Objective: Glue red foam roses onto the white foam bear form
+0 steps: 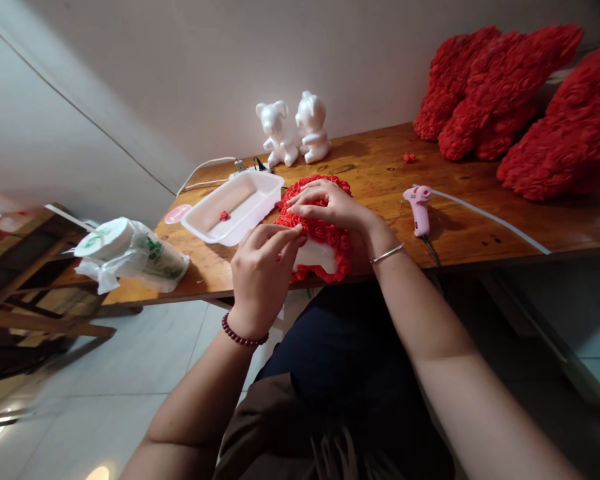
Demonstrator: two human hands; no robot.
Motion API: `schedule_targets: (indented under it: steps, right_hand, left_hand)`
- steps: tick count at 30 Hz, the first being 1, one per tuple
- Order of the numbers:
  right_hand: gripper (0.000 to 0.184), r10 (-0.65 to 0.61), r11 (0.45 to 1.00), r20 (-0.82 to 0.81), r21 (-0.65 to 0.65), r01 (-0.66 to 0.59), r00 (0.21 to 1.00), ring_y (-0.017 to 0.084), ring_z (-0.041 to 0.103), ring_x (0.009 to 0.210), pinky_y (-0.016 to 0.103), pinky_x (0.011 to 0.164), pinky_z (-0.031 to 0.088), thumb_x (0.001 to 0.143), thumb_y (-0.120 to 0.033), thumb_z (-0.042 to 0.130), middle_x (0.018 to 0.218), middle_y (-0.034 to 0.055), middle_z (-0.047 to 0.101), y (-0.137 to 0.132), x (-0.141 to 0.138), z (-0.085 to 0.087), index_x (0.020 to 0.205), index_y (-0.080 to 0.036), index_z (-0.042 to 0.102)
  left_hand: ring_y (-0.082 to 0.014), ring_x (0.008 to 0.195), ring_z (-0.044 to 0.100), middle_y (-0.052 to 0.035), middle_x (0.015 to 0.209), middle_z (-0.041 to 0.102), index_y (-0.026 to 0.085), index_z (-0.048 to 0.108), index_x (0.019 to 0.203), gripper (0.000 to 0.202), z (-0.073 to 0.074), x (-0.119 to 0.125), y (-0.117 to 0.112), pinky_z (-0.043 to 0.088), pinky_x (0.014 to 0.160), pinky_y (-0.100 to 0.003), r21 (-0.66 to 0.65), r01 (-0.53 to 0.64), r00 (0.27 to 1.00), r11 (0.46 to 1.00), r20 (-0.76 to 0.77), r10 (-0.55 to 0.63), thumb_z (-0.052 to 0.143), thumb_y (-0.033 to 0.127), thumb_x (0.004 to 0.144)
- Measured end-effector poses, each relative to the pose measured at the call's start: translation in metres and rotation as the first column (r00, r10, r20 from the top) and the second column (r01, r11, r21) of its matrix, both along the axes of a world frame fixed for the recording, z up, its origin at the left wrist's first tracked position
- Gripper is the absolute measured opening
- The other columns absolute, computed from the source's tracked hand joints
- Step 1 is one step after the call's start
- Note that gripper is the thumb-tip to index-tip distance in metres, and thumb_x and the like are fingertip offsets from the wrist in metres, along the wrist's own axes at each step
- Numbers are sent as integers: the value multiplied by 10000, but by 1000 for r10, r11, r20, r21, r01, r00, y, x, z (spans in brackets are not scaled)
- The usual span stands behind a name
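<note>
Steadying the rose-covered figure (pixel 326 233), I'd guess: right hand (pixel 333 202) draped open over it, left hand (pixel 263 260) bunched against it, can't tell if gripping.

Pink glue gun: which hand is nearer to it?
Right. The right hand rests on the red rose figure, left of the pink glue gun; the left hand is farther left, also at the figure.

And here the pale wall (pixel 190 73) is rising behind the wooden table's (pixel 375 160) far edge, a thin dark line (pixel 100 129) slanting toward its far left corner. Past the left edge, wooden furniture (pixel 50 327) is standing; light-coloured floor tiles (pixel 175 353) are stretching below, shadow darkening beneath the near edge's right side.
</note>
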State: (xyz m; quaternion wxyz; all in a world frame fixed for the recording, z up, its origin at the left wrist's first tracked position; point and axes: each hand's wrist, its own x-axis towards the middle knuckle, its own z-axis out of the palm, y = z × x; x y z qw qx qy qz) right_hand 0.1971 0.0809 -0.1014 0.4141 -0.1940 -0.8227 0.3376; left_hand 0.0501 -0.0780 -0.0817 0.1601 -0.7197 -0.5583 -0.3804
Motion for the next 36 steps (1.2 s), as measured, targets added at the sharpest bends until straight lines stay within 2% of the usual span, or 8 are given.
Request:
schedule_targets:
  steps: [4, 11, 17, 25, 30, 36]
  right_hand:
    - [356, 1, 1000, -15, -28, -2, 1000, 230, 645, 1167, 383, 1131, 413, 843, -559, 702, 1135, 33, 771, -3, 2, 0, 1009, -266, 820]
    - [348, -38, 999, -7, -27, 37, 999, 245, 630, 1233, 438, 1181, 377, 856, -510, 702, 1203, 15, 754, -7, 0, -2, 1112, -294, 795]
    - [407, -29, 998, -21, -61, 28, 999, 255, 627, 1257, 468, 1182, 386, 862, -487, 695, 1228, 32, 745, -7, -2, -2, 1211, -285, 747]
    - [427, -17, 994, -29, -110, 14, 999, 250, 659, 1207, 489, 1164, 409, 856, -481, 705, 1247, 43, 734, -9, -4, -2, 1229, -274, 721]
    - [429, 6, 989, -40, -145, -12, 999, 274, 624, 1258, 488, 1130, 448, 847, -485, 711, 1284, 55, 715, -9, -5, -3, 1224, -281, 723]
    - [463, 11, 989, -37, -149, -16, 999, 288, 611, 1268, 533, 1136, 437, 852, -475, 702, 1294, 50, 715, -10, -4, -4, 1275, -286, 695]
  left_hand:
    - [-188, 855, 696, -25, 909, 761, 243, 779, 981, 129, -1, 0, 0, 548, 830, -314, 39, -26, 999, 999, -17, 27, 698, 333, 936]
    - [-191, 912, 663, -13, 960, 763, 288, 787, 978, 124, 4, -6, 6, 514, 911, -347, 31, 44, 991, 999, -131, -39, 665, 288, 958]
    - [-197, 891, 618, -34, 934, 733, 299, 782, 939, 147, 8, -11, 14, 507, 838, -359, 3, 76, 970, 997, -234, -73, 650, 237, 960]
    - [-207, 913, 610, -45, 933, 681, 306, 784, 929, 139, 5, -14, 12, 527, 798, -354, 94, -9, 966, 996, -256, 33, 665, 237, 949]
    - [-207, 902, 604, -45, 951, 693, 304, 782, 925, 163, 4, -13, 9, 527, 788, -360, 82, -33, 974, 996, -221, 51, 647, 217, 955]
    - [-186, 881, 613, -33, 936, 692, 304, 781, 920, 176, 3, -13, 9, 524, 749, -324, 140, -42, 955, 989, -285, 81, 642, 203, 958]
